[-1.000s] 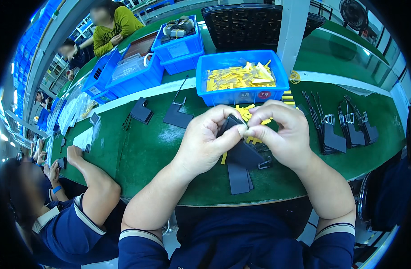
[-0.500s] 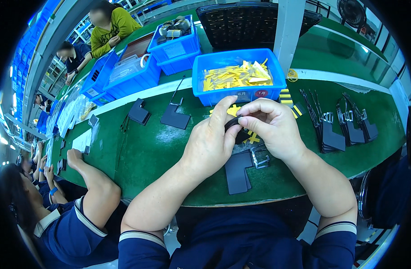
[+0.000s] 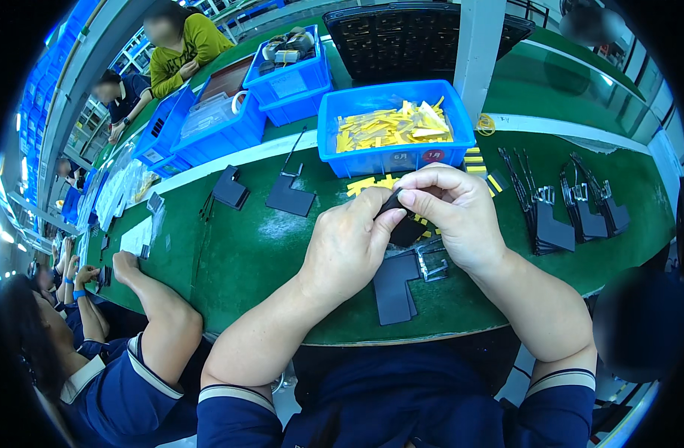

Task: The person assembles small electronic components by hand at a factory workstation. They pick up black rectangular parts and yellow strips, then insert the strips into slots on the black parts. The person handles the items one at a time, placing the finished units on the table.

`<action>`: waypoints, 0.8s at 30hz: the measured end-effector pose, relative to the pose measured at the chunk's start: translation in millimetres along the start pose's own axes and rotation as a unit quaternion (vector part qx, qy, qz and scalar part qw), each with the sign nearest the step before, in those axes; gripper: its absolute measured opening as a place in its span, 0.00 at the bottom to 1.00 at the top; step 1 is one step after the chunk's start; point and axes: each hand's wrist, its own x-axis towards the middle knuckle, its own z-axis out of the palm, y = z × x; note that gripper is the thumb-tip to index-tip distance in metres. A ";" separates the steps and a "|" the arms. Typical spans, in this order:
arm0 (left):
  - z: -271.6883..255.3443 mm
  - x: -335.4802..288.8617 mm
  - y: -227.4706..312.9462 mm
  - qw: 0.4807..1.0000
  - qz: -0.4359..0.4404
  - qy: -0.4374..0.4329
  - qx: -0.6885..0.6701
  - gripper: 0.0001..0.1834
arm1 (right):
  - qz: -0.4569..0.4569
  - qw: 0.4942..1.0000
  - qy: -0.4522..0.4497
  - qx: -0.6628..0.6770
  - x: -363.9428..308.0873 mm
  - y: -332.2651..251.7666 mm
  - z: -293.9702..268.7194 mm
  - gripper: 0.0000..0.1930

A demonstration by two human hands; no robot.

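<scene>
Both my hands meet above the green table and pinch one black flat piece [image 3: 408, 231], partly hidden by my fingers. My left hand [image 3: 349, 235] grips it from the left between thumb and fingers. From the other side, my right hand [image 3: 454, 209] pinches its upper edge with thumb and forefinger. Below them lies a small stack of dark grey L-shaped plates [image 3: 394, 290] with a metal bracket [image 3: 433, 265] at its side. Yellow strips [image 3: 368, 185] lie on the table just behind my hands.
A blue bin [image 3: 398, 158] full of yellow strips stands behind my hands. Stacks of L-shaped plates with black cables [image 3: 555, 233] lie at right; more plates [image 3: 291, 196] lie at left. Blue crates [image 3: 222, 134] stand farther left. A co-worker's arm [image 3: 163, 306] rests at the left table edge.
My left forefinger, raised before, has bent down onto the black piece. More of the piece's flat face now shows beneath my fingers.
</scene>
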 end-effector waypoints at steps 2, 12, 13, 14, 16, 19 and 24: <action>0.1 -0.1 1.2 1.000 0.005 -0.002 0.011 0.10 | -0.006 1.000 0.002 -0.004 -0.7 -0.9 0.4 0.05; 1.3 -1.1 5.2 0.991 0.088 0.019 0.100 0.10 | -0.023 1.000 0.010 -0.008 -1.0 3.7 2.8 0.02; 1.5 -1.5 5.2 0.990 0.082 0.014 0.114 0.10 | -0.029 0.999 0.013 -0.018 -0.7 4.9 2.7 0.02; 1.6 -1.7 5.3 0.989 0.076 0.009 0.127 0.10 | -0.028 0.999 0.019 -0.022 -0.5 5.6 3.2 0.02; 0.8 -0.2 4.7 0.990 0.070 0.019 0.117 0.10 | -0.025 0.999 0.032 -0.029 -0.1 7.7 4.6 0.02; -1.1 1.5 0.2 0.989 0.077 0.052 0.111 0.09 | -0.026 0.999 0.032 -0.029 1.4 11.3 3.9 0.03; -2.4 3.8 -1.1 0.971 0.146 0.118 0.146 0.06 | -0.025 0.997 0.036 -0.061 2.0 11.3 4.4 0.03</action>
